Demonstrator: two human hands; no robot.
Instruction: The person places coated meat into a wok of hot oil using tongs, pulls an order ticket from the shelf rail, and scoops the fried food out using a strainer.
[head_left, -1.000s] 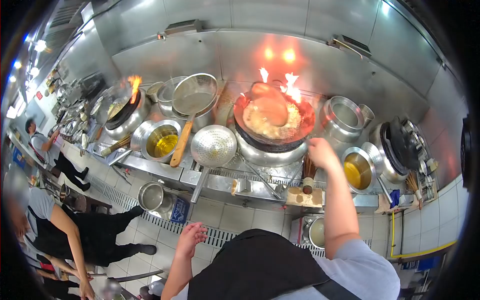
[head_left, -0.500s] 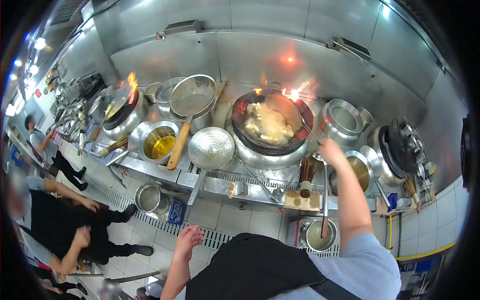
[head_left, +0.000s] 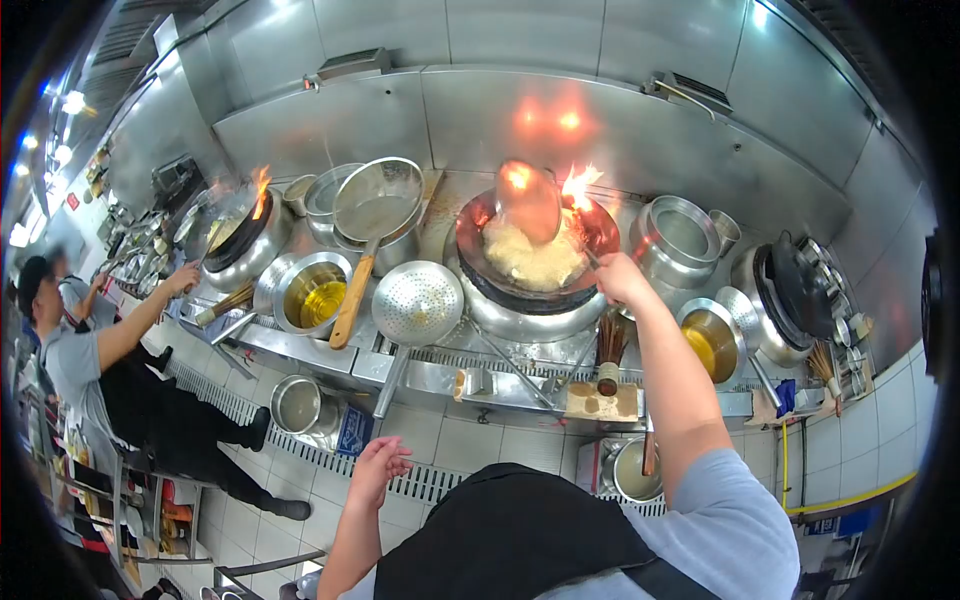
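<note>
A dark wok (head_left: 480, 255) sits on the middle burner with pale food (head_left: 530, 262) in it. Over the food a large round metal scoop (head_left: 528, 205) is tilted up, its face reflecting orange. My right hand (head_left: 622, 280) is closed round the scoop's handle at the wok's right rim. Flames (head_left: 580, 185) rise behind the wok. My left hand (head_left: 380, 468) is low in front of the counter, its fingers loosely bent and apart, holding nothing. A wooden handle (head_left: 649, 452) hangs beyond the counter edge, partly hidden by my right arm.
Left of the wok are a perforated skimmer (head_left: 418, 302), a mesh strainer (head_left: 378, 200) and an oil pot (head_left: 312, 293). Another oil pot (head_left: 710, 342), a steel pot (head_left: 675, 240) and a bamboo brush (head_left: 609, 350) are nearby. Another person (head_left: 150, 400) reaches toward the left wok.
The scoop has swung left and up over the food, with my right hand shifting left. Flames behind the wok are taller than half a second ago. The person at left has stretched an arm toward their wok.
</note>
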